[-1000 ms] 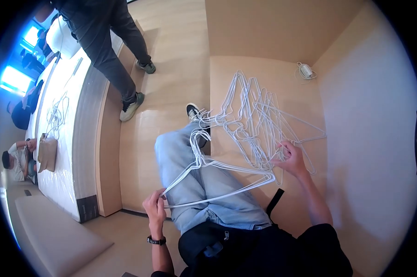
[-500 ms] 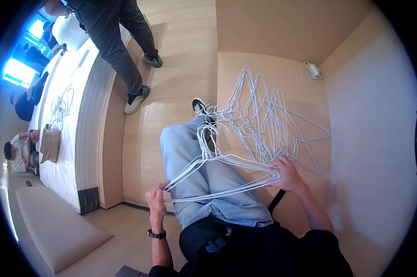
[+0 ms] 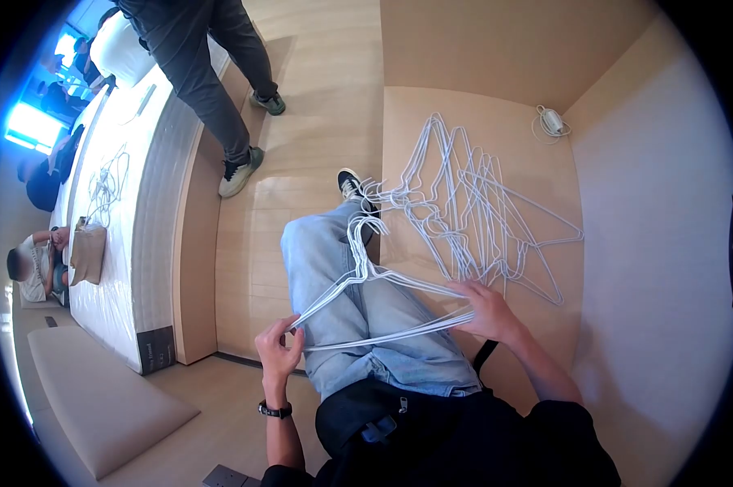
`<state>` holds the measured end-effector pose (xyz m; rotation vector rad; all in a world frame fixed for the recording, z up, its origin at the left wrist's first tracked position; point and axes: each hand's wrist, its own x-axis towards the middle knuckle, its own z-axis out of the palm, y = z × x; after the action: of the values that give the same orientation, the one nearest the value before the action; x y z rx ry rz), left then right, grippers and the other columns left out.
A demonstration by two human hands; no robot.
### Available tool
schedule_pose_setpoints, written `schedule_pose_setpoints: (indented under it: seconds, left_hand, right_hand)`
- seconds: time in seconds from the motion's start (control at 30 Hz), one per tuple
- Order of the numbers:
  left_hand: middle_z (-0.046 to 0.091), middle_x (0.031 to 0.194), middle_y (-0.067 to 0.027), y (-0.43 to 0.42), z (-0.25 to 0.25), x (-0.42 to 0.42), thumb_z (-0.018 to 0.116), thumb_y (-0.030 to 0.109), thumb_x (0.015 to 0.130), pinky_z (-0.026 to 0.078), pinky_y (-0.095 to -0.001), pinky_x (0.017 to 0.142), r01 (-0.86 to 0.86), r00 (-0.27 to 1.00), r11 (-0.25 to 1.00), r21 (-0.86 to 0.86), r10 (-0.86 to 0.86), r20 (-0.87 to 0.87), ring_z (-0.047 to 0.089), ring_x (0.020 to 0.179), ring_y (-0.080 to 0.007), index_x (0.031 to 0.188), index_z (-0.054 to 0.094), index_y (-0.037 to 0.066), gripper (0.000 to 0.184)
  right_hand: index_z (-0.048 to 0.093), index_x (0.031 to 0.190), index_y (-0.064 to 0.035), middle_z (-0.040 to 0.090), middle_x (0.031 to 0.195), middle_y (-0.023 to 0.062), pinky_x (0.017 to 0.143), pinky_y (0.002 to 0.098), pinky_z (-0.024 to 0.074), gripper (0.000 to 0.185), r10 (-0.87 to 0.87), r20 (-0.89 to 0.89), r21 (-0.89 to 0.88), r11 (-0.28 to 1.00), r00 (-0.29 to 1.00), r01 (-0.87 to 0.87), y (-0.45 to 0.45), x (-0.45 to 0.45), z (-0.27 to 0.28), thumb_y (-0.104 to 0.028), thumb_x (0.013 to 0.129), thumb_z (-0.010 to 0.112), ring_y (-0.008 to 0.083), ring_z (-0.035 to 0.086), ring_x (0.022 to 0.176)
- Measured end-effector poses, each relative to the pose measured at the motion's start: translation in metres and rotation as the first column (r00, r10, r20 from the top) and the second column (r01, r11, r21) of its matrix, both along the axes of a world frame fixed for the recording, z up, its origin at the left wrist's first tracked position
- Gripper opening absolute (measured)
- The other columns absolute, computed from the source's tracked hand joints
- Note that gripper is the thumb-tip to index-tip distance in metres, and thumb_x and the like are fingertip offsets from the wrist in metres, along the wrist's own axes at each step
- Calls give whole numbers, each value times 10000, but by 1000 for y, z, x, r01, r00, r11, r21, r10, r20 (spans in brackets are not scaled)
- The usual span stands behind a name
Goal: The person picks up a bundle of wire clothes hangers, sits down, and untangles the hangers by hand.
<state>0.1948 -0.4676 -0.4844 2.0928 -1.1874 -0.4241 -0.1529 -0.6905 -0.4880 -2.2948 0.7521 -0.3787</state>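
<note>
A bundle of white wire hangers (image 3: pixel 358 276) spans my lap, its hooks gathered and pointing away from me. My left hand (image 3: pixel 279 347) grips the bundle's left corner between thumb and fingers. At the opposite corner, my right hand (image 3: pixel 490 313) is closed around the ends of the same hangers. Beyond my right hand, a tangled pile of loose white hangers (image 3: pixel 472 203) lies on the wooden surface to the right, some hooks reaching over my leg.
A white cable coil with a plug (image 3: pixel 551 122) lies in the far right corner. On the left stands a wrapped mattress (image 3: pixel 159 235) holding more hangers (image 3: pixel 108 183) and a tan bag (image 3: pixel 87 253). A person's legs (image 3: pixel 212 89) stand ahead; a padded panel (image 3: pixel 98 398) lies lower left.
My right hand has moved slightly left and pressed inward on the bundle's corner. The hangers now sit closer together, with their hooks more aligned. My left hand keeps its hold.
</note>
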Motion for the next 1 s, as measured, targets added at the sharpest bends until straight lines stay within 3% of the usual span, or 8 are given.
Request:
schedule_pose_setpoints:
  seconds: [0.07,0.27,0.33,0.5,0.7,0.8,0.87,1.0]
  left_hand:
    - [637,692,-86,-1,2,1,668,96,753,361,-279,455,3,1000,1000,-7,-3,23,482,473,-157,946,721,38,208]
    - [658,731,-98,0,-1,2,634,64,764,461,-298,547,-58,994,998,39,55,89,591,586,-210,947,721,53,203]
    - [664,775,-117,5,-2,4,616,28,765,486,-305,602,-213,977,967,140,210,36,620,652,-219,958,713,45,216]
    - [667,829,-132,16,-5,6,529,-59,780,492,-294,645,-238,962,960,148,255,-103,626,702,-199,982,695,13,272]
    - [669,870,-102,20,-9,11,414,-124,785,494,-269,729,-261,904,962,76,271,-332,617,784,-157,1024,664,-40,355]
    - [665,897,-86,26,-16,16,401,-133,780,487,-256,779,-250,893,967,47,249,-375,609,833,-138,1023,652,-59,357]
    - [663,910,-85,26,-15,16,397,-139,775,484,-258,800,-252,881,967,37,245,-404,608,861,-138,1014,650,-61,357]
    - [673,931,-105,26,-15,16,349,-157,728,474,-270,834,-313,799,949,-24,249,-548,614,872,-159,1003,664,-53,431]
  right_hand:
    - [562,1289,-129,647,1095,140,788,328,539,733,-14,-142,160,986,990,37,2,4,1,-233,629,864,249,667,906]
    - [584,1268,-138,679,949,99,676,322,541,715,2,-132,185,983,991,22,0,7,3,-212,609,851,218,667,771]
    - [587,1265,-133,678,950,100,667,320,538,712,3,-103,176,984,995,16,1,7,1,-214,609,851,217,662,757]
    - [597,1260,-114,677,962,111,654,306,532,704,0,-53,153,988,999,8,4,8,1,-197,608,851,207,656,740]
    - [591,1256,-55,681,1009,87,719,282,537,637,-24,-31,438,898,999,35,2,1,4,-143,671,827,151,651,814]
    - [579,1261,-57,673,975,69,740,287,522,531,-123,68,652,757,990,49,1,-7,-13,-166,781,778,137,616,789]
    - [567,1246,-24,663,1002,97,780,291,525,428,-312,141,837,544,940,55,4,-9,-24,-92,844,698,139,630,841]
    - [571,1193,-16,655,1029,138,777,297,532,312,-415,118,905,419,902,75,14,-5,-32,-123,903,615,174,645,861]
